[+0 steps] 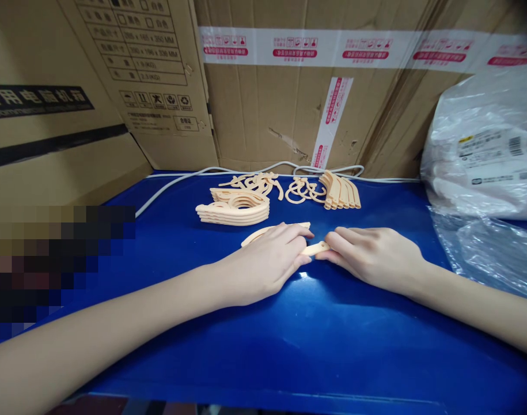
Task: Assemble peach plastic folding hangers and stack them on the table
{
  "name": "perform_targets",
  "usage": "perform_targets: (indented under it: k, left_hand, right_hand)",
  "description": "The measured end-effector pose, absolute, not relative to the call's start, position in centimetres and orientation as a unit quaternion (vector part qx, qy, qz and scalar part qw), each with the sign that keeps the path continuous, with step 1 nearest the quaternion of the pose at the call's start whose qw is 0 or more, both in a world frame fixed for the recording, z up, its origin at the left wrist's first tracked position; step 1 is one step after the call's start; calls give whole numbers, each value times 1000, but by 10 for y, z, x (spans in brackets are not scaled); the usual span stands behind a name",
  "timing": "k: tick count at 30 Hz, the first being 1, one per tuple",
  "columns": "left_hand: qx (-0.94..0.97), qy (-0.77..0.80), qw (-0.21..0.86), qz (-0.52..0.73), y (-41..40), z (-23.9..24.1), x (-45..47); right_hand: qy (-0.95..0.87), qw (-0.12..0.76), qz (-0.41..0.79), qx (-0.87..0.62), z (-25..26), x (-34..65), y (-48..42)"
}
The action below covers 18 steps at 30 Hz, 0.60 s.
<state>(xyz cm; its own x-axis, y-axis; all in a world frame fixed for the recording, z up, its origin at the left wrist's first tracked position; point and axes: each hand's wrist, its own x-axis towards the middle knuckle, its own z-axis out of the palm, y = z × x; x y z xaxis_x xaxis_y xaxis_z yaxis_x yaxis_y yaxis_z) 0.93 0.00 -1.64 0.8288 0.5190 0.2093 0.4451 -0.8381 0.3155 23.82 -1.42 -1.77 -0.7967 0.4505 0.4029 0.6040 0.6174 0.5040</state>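
Note:
My left hand (269, 265) is closed around a beige plastic hanger part (315, 248), just above the blue table. The fingertips of my right hand (371, 253) pinch the same part's right end, where a small hole shows. Behind my left knuckles a curved beige hanger arm (257, 233) sticks out; whether it joins the held part is hidden. Farther back lies a neat stack of beige hangers (232, 217). Loose curved pieces (258, 183) are heaped behind that stack. Right of them are several hanger hooks (295, 191) and a row of hanger arms (343, 193).
Cardboard boxes (263, 115) wall in the back and left of the blue table (315, 346). A white cable (172, 183) runs along the rear edge. On the right sits a clear plastic bag (483, 150) with white contents and a label, its loose film spreading forward.

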Motion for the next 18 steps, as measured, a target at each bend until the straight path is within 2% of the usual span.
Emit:
perform_targets:
  k: [9, 18]
  left_hand:
    - [957, 219, 132, 140, 0, -13, 8]
    - [960, 219, 123, 123, 0, -12, 9]
  right_hand:
    - [-886, 136, -371, -242, -13, 240, -13]
    - [-914, 159, -271, -258, -17, 243, -8]
